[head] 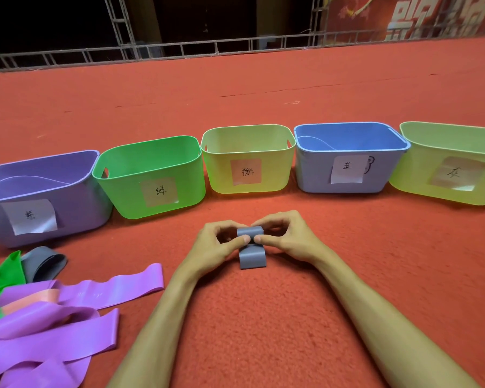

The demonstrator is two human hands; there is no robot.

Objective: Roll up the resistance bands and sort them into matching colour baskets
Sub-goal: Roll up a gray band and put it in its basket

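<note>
Head view: grey band [252, 257], partly rolled, over red carpet [263, 317] just in front of the centre yellow basket [219, 169]; left hand [216, 245] and right hand [286, 239] both pinched its roll, thumbs nearly touching on top; loose purple bands [53, 326] lay well left of that basket.

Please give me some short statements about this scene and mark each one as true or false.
1. The left hand and the right hand both pinch the grey band. True.
2. The green basket carries no label. False: a paper label is on its front.
3. Loose purple bands lie left of the hands. True.
4. The blue basket stands at the far left. False: the purple basket stands there.
</note>
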